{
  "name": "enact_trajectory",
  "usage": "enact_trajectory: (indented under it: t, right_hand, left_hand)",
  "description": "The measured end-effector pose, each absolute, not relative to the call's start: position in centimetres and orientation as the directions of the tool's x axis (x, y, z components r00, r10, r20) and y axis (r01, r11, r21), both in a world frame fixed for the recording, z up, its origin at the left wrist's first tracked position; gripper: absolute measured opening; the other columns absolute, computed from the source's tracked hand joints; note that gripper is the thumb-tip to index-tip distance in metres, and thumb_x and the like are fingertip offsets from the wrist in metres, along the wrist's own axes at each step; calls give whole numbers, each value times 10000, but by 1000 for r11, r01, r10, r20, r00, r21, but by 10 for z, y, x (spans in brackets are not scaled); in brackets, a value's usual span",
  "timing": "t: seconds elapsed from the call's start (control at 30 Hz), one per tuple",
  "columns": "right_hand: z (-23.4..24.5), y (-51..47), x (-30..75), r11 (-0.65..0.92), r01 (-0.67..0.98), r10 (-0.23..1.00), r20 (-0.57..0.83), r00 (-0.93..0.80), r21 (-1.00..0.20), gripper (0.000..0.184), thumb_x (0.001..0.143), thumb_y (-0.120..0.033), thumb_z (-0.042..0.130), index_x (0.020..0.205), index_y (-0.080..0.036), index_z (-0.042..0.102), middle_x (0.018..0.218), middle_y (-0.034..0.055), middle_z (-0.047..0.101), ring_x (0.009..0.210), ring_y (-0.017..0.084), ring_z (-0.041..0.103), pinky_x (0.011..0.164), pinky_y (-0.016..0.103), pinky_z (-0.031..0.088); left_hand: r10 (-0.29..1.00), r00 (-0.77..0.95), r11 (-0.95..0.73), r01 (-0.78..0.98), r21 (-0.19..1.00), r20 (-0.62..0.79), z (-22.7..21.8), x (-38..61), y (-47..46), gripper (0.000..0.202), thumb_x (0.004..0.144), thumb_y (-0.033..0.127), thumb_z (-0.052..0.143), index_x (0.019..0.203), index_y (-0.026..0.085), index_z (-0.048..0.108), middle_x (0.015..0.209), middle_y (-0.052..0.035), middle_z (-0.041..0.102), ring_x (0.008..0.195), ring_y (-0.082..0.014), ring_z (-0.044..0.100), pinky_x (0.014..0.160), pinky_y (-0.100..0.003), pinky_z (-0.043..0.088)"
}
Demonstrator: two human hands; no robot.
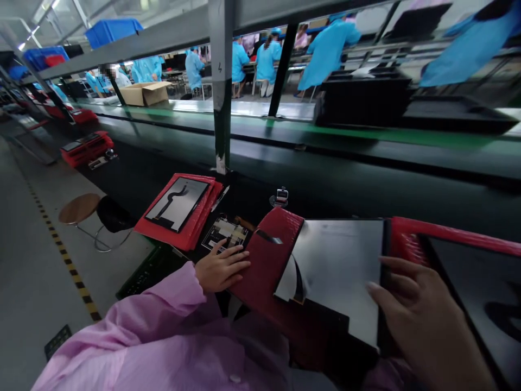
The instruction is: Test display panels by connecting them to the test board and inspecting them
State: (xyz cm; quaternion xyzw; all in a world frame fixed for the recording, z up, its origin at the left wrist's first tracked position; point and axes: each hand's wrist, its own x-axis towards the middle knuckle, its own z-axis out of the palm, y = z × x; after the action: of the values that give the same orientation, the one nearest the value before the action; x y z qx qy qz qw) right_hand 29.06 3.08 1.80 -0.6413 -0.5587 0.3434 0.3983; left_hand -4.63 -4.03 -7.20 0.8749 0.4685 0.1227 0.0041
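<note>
My left hand (223,267) lies flat with its fingers stretched out, on the left edge of a red foam sheet (260,271). Close beyond it is a small circuit board (226,234) with an orange-brown flex strip. My right hand (419,309) grips the right edge of a silver-backed display panel (337,260), thumb over the back and fingers at the rim. The panel lies tilted over the red foam, with a dark flex cable (300,279) curling at its lower left. Small tweezers or a blade-like metal piece (268,237) rests on the foam.
Left stands a stack of red foam sheets (199,217) topped by another panel (178,203), beside a white pen-like tool (220,199). A dark panel (480,304) on red foam is at right. A metal post (222,81) rises behind; co-workers in blue sit across the line.
</note>
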Motion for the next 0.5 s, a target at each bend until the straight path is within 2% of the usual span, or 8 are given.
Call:
enact_trajectory:
  t: [0.07, 0.13, 0.23, 0.3, 0.37, 0.43, 0.5]
  right_hand:
    - [24, 22, 286, -207, 362, 965, -129, 228, -909, 583, 549, -536, 683, 1081, -310, 612, 987, 131, 712, 801, 325, 707, 591, 433, 541]
    - [27, 18, 275, -249, 277, 954, -185, 237, -928, 596, 519, -545, 698, 1058, -313, 594, 979, 101, 700, 799, 297, 694, 594, 406, 543]
    - [16, 22, 256, -268, 105, 959, -254, 124, -958, 624, 490, -496, 719, 1058, -301, 545, 921, 54, 671, 738, 246, 668, 579, 364, 556]
    - [-2, 28, 247, -296, 49, 954, -293, 65, -954, 636, 499, -486, 720, 1074, -300, 521, 920, 44, 662, 736, 245, 675, 564, 358, 565]
    - [-24, 35, 243, -324, 66, 946, -322, 40, -944, 649, 523, -507, 716, 1103, -301, 510, 943, 50, 672, 774, 264, 699, 568, 368, 575]
    - [-48, 41, 248, -338, 123, 941, -338, 21, -933, 672, 549, -529, 703, 1147, -300, 502, 979, 66, 690, 807, 283, 717, 597, 387, 586]
    - [-69, 47, 260, -288, 280, 956, -292, 25, -916, 672, 582, -544, 682, 1179, -288, 510, 923, 81, 698, 761, 300, 714, 599, 418, 578]
  left_hand:
    - [833, 514, -547, 821, 162, 205, -71, -44, -40, 451, 1102, 398, 347, 1464, 195, 525, 1553, -69, 545, 1523, -243, 396, 1321, -512, 56]
    - [844, 496, -532, 822, 203, 202, -70, -43, -40, 469, 1100, 404, 356, 1483, 168, 492, 1552, -79, 546, 1527, -235, 393, 1328, -499, 62]
    - [869, 462, -493, 833, 249, 175, -70, -41, -41, 534, 1098, 409, 353, 1540, 113, 399, 1561, -134, 526, 1532, -223, 387, 1330, -488, 105]
    - [881, 446, -472, 843, 259, 157, -70, -40, -41, 550, 1103, 376, 326, 1568, 84, 344, 1566, -162, 512, 1529, -211, 395, 1328, -483, 125]
    - [884, 443, -467, 849, 248, 149, -70, -40, -42, 534, 1105, 329, 307, 1588, 101, 321, 1567, -144, 516, 1529, -195, 391, 1328, -474, 132]
    - [873, 466, -488, 848, 208, 147, -70, -40, -43, 507, 1104, 315, 328, 1591, 177, 356, 1568, -91, 526, 1538, -198, 376, 1327, -480, 134]
    - [854, 497, -517, 843, 147, 153, -70, -40, -43, 469, 1097, 354, 380, 1554, 267, 444, 1579, -53, 517, 1540, -223, 374, 1319, -501, 148]
